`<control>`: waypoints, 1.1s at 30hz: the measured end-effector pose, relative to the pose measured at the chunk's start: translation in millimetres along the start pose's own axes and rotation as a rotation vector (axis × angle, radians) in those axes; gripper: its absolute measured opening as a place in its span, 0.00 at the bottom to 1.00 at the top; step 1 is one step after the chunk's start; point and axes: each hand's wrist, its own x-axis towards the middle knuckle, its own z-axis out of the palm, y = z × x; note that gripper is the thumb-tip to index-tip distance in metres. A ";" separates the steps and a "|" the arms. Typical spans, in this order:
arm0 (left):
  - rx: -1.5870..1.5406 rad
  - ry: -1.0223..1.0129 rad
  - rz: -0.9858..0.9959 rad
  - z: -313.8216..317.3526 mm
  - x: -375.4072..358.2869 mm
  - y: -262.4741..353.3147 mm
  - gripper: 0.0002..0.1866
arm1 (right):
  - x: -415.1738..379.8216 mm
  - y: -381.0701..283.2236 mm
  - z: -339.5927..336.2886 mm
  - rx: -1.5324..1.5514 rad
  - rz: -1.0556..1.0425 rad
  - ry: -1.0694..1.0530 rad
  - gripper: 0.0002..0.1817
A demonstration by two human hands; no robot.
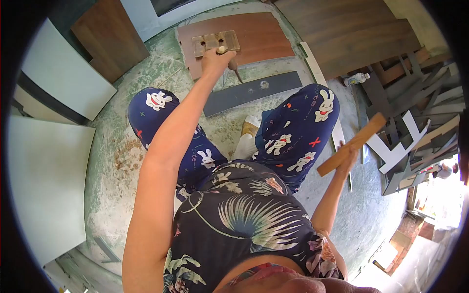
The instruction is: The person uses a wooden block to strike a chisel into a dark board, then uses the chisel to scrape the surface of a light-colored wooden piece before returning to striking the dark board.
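Note:
My left hand (215, 63) is closed around the wooden handle of a chisel (234, 64). Its thin dark tip points down at the edge of a dark grey panel (227, 101) on the floor; contact cannot be made out. Pale chips surround a small hole on that panel. Beyond my hand, a worn wooden block (228, 39) with dark holes lies on a reddish-brown board (266, 36). At the right, my right hand (346, 158) grips a flat wooden bar (354, 144), raised beside my knee and tilted up to the right.
Brown boards (342, 34) lie at the back right, beside a long white strip (312, 63). A plastic bottle (356, 79) and a heap of dark offcuts (405, 93) are to the right. White panels (53, 185) stand at the left. My bent knees flank the grey panel.

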 end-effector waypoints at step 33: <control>-0.026 -0.055 0.058 13.8 3.9 -0.3 0.18 | 188.0 159.1 213.8 -0.656 0.308 -0.410 0.23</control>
